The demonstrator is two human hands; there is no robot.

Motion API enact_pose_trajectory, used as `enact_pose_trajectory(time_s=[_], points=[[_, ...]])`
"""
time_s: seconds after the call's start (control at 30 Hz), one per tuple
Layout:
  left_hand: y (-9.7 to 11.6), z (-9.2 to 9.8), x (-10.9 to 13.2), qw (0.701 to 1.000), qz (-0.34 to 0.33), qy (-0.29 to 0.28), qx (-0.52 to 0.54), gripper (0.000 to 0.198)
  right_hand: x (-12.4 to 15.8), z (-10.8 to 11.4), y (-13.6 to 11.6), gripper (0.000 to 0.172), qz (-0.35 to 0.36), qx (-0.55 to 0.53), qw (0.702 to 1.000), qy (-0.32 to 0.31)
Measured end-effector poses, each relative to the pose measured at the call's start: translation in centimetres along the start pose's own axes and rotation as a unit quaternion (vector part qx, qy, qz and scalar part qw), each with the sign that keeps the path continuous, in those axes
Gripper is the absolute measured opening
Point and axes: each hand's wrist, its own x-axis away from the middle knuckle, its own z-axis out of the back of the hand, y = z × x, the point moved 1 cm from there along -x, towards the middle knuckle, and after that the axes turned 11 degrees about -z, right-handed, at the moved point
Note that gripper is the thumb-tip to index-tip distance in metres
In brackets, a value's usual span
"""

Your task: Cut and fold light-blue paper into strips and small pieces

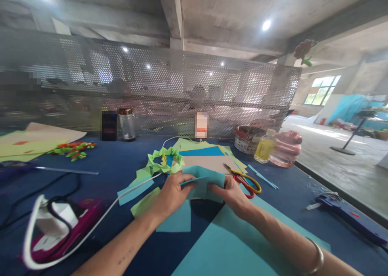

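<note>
My left hand (172, 193) and my right hand (232, 195) both pinch a folded piece of teal paper (203, 179) just above the blue table (121, 163). The left fingers grip its left edge, the right fingers its right end. A large teal sheet (236, 243) lies under my right forearm, which wears a metal bangle (317, 258). Scissors with red and yellow handles (244, 179) lie just right of the right hand. A green folded paper ring (165, 161) rests behind the left hand.
Coloured paper sheets (206, 152) are stacked behind the hands. A glue gun (60, 227) with a white cable lies at the left, a blue tool (351, 217) at the right edge. A jar (126, 124), a basket (247, 138), a yellow bottle (264, 146) and a pink jug (285, 148) stand before the perforated metal screen (182, 90).
</note>
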Motion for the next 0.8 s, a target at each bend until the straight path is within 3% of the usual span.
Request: enact_pose_trajectory(time_s=[0.13,0.33,0.43,0.57,0.8], points=[[-0.1,-0.1,0.1,1.0,0.002,-0.006,-0.004,0.019,0.1,-0.4,-0.1,0.019,-0.009,0.029,0.999,0.009],[-0.2,-0.5,0.2,1.0,-0.008,-0.005,0.012,0.014,-0.7,-0.2,0.8,0.019,-0.009,0.056,0.992,0.109],[-0.4,-0.6,-0.1,0.99,0.009,0.045,0.13,0.022,-0.9,0.4,0.9,0.024,-0.007,0.062,0.989,0.134],[-0.4,-0.4,-0.6,0.951,0.05,0.122,0.279,0.049,-1.2,0.7,0.5,0.024,0.001,0.067,0.986,0.154],[-0.4,-0.6,-0.4,0.967,0.096,0.075,0.226,0.037,-1.5,0.4,0.8,0.024,0.007,0.082,0.989,0.12]])
